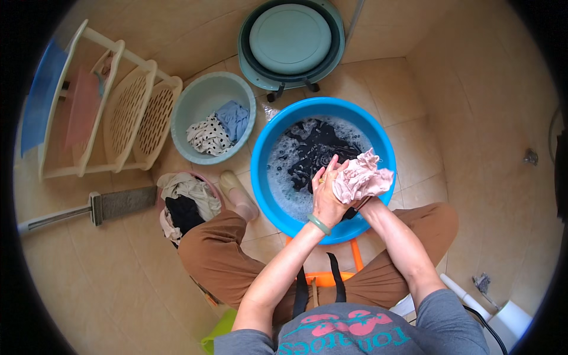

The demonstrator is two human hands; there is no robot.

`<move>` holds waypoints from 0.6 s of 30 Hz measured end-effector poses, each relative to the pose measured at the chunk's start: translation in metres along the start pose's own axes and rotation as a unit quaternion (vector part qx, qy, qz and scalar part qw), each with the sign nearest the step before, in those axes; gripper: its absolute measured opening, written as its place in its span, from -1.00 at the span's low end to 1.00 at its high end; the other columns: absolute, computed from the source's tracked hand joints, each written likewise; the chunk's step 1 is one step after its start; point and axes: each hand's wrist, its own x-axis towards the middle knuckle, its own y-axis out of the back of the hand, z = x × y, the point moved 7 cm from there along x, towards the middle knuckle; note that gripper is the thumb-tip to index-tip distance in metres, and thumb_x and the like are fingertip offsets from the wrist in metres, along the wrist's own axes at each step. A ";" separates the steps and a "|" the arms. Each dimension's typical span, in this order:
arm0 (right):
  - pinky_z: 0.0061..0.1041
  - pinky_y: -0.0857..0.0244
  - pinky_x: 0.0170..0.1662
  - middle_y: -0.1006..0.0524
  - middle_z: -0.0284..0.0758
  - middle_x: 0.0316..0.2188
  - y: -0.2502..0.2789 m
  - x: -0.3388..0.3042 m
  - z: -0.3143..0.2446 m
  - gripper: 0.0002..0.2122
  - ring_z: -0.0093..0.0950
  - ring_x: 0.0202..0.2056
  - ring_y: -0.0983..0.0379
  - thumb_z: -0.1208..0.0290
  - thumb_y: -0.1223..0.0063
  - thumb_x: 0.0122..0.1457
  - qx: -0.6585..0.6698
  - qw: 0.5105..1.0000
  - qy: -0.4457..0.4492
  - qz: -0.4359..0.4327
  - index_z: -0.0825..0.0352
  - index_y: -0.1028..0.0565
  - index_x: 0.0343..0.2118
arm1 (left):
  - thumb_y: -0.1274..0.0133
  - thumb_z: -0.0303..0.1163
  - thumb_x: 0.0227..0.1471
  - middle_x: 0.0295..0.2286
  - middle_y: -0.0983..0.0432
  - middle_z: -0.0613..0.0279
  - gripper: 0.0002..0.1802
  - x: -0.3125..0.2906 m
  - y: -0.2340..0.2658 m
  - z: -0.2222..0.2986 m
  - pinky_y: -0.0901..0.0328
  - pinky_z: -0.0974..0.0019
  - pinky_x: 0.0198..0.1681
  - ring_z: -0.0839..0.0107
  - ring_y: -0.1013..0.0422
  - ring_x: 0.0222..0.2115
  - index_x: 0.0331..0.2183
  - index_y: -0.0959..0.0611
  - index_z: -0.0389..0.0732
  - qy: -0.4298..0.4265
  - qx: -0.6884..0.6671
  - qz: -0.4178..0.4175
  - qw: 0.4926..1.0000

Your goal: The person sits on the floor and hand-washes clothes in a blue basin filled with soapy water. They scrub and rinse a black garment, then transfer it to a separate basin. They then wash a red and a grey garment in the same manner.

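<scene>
Both my hands are together over the right front part of a blue basin (384, 142), holding a bunched, pale pink cloth (364, 176). My left hand (328, 192), with a ring and a green bangle at its wrist, presses against the left side of the cloth, its fingers pointing up and partly bent. The cloth covers most of my right hand (368, 204), so its fingers are hidden; a dark band circles that wrist. Below the hands, dark wet clothing (319, 145) soaks in sudsy water.
Left of the basin, a pale green tub (180, 127) holds polka-dot and blue cloths. A pink container (218, 192) of laundry sits by my foot. Folded basins (290, 38) lean at the back wall. A cream rack (112, 118) and a flat-headed brush or mop (124, 205) lie left.
</scene>
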 end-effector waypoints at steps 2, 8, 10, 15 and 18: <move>-0.32 -0.14 0.14 -0.38 -0.31 -0.04 -0.015 0.003 0.013 -0.61 -0.46 0.04 -0.28 0.04 0.32 0.28 0.024 0.996 -0.024 -0.080 0.21 -0.32 -0.01 | -0.27 -0.23 -0.32 0.02 -0.37 0.26 -0.29 -0.002 -0.005 -0.005 0.17 0.04 0.22 0.21 -0.07 0.20 0.00 -0.51 0.06 0.025 -0.034 0.000 0.999; -0.24 -0.36 -0.05 -0.43 -0.36 -0.13 -0.019 0.002 0.011 -0.69 -0.49 -0.06 -0.38 0.10 0.12 0.26 -0.531 0.779 0.120 0.311 0.20 -0.36 -0.07 | -0.17 -0.45 -0.06 -0.24 -0.50 0.25 -0.59 -0.015 -0.016 -0.116 -0.30 0.41 -0.11 0.50 -0.40 -0.23 -0.12 -0.51 -0.32 0.221 -0.417 0.162 0.866; -0.04 -0.43 -0.21 -0.44 -0.37 -0.16 -0.053 0.001 0.041 -0.64 -0.44 -0.07 -0.39 0.06 -0.02 0.19 -0.578 0.746 0.010 0.330 0.19 -0.35 -0.08 | -0.07 -0.37 0.11 -0.14 -0.48 0.27 -0.60 -0.011 0.011 -0.113 -0.27 0.42 -0.03 0.50 -0.38 -0.13 -0.02 -0.47 -0.28 0.240 -0.408 0.155 0.867; -0.51 -0.54 -0.44 -0.48 -0.28 -0.30 -0.108 0.013 0.052 -0.68 -0.51 -0.36 -0.52 0.49 -0.24 0.03 -0.795 0.550 0.148 0.208 0.37 -0.35 -0.20 | 0.01 0.00 0.13 -0.01 -0.36 0.12 -0.37 -0.026 0.015 -0.130 -0.24 0.12 0.05 0.24 -0.32 0.00 0.09 -0.33 -0.19 0.345 -0.650 0.164 0.657; -0.61 -0.46 -0.52 -0.50 -0.32 -0.38 -0.121 0.026 0.065 -0.77 -0.60 -0.45 -0.50 0.42 -0.17 0.12 -0.625 0.734 0.167 0.203 0.35 -0.35 -0.26 | 0.02 0.19 0.05 0.03 -0.31 0.11 -0.26 -0.036 0.019 -0.134 -0.17 0.08 0.13 0.15 -0.27 0.05 0.08 -0.32 -0.14 0.371 -0.689 0.212 0.586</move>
